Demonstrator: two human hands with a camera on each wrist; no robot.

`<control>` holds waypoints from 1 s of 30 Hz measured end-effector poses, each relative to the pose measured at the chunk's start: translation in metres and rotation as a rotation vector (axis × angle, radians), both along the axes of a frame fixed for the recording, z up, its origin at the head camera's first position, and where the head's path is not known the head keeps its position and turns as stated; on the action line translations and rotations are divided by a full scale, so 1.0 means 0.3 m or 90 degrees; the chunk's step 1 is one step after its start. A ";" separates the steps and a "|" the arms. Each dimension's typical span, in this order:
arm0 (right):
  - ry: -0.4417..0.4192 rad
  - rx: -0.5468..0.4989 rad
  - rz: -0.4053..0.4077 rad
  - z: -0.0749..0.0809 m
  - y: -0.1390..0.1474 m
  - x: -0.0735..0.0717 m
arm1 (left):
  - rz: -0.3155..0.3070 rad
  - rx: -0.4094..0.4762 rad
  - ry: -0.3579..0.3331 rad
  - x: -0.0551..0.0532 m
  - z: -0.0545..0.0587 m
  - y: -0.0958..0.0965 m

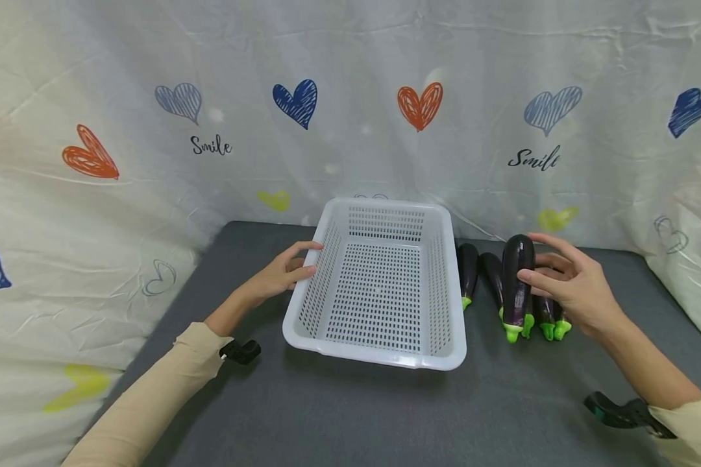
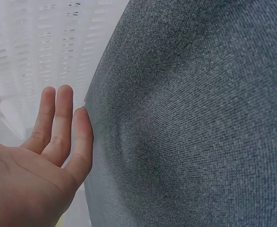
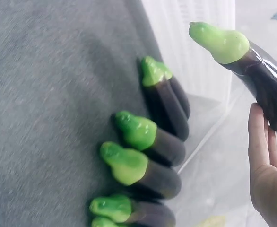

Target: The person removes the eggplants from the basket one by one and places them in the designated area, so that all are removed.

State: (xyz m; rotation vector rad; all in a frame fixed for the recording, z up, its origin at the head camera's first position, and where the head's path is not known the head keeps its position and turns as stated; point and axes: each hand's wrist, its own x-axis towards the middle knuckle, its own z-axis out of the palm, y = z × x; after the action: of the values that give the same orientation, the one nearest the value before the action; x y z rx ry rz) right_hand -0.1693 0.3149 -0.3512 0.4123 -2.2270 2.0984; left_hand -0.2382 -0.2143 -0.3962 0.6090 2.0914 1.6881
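A white plastic basket (image 1: 380, 358) with slotted walls stands in the middle of the table. My left hand (image 1: 277, 272) holds its left rim, index finger and thumb at the edge; in the left wrist view the other fingers of the left hand (image 2: 44, 165) lie along the outer wall. My right hand (image 1: 578, 285) grips a dark purple eggplant (image 1: 517, 279) between thumb and fingers, to the right of the basket. This eggplant (image 3: 266, 85) is raised, its green stem end pointing down in the head view. Several more eggplants (image 3: 167, 109) lie beneath it in a row.
One eggplant (image 1: 467, 269) lies close along the basket's right wall. The dark grey tabletop (image 1: 350, 415) ends at the back against a white curtain (image 1: 350, 155) with printed hearts. More of this sheeting hangs along the left and right sides.
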 end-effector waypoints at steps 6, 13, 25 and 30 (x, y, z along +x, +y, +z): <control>-0.002 -0.017 -0.005 -0.018 0.046 0.002 | -0.006 0.015 0.002 -0.001 -0.005 -0.003; -0.010 0.011 -0.024 -0.039 0.107 0.009 | -0.007 0.016 0.000 0.000 -0.005 -0.002; -0.012 0.070 -0.080 -0.056 0.213 0.012 | -0.010 0.011 0.004 0.005 0.001 0.001; -0.002 0.196 -0.124 -0.062 0.258 0.006 | -0.006 0.008 0.004 0.004 0.001 0.001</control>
State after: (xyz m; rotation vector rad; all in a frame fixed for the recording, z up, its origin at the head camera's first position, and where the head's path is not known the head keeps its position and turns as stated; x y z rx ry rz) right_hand -0.1675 0.3922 -0.3698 0.1948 -2.4846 1.6705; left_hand -0.2369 -0.2139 -0.3959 0.6289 2.0807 1.6971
